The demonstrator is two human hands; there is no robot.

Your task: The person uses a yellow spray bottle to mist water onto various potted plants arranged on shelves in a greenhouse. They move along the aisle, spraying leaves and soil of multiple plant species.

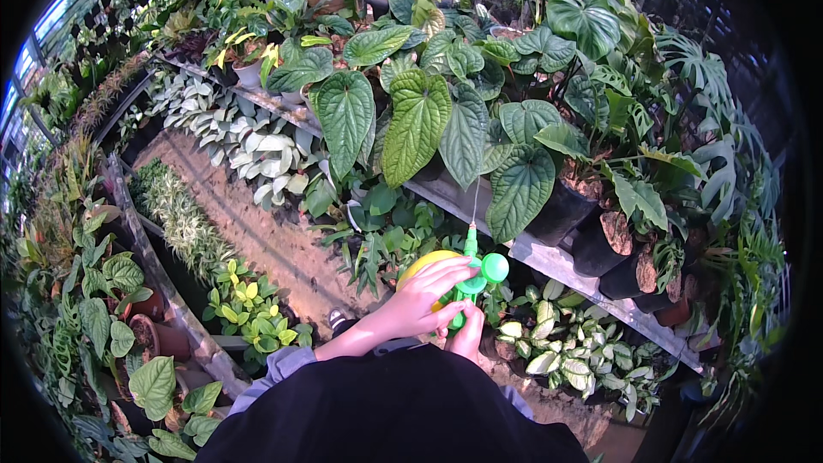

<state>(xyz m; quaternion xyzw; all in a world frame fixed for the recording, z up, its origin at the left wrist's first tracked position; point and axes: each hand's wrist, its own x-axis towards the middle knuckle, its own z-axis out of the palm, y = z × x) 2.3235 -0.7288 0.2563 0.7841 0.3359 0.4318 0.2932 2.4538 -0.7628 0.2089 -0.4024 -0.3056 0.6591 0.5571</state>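
Observation:
A pressure sprayer with a green plastic head (474,283) and a yellow tank (425,265) is held in front of my body. My left hand (432,292) lies over the sprayer's top, its fingers reaching across the head beside the round green knob (494,267). Lower down, my right hand (467,328) is closed around the green handle. The green nozzle (471,241) points away from me, and a thin line of spray leads from its tip toward large heart-shaped leaves (464,135). Much of the tank is hidden behind my left hand.
A concrete bench edge (566,270) runs diagonally ahead, bearing black pots (591,251) and dense foliage. Variegated plants (572,357) grow beneath it. At left, another ledge (151,270) borders terracotta pots (170,341). A dirt path (257,218) lies between the plant rows.

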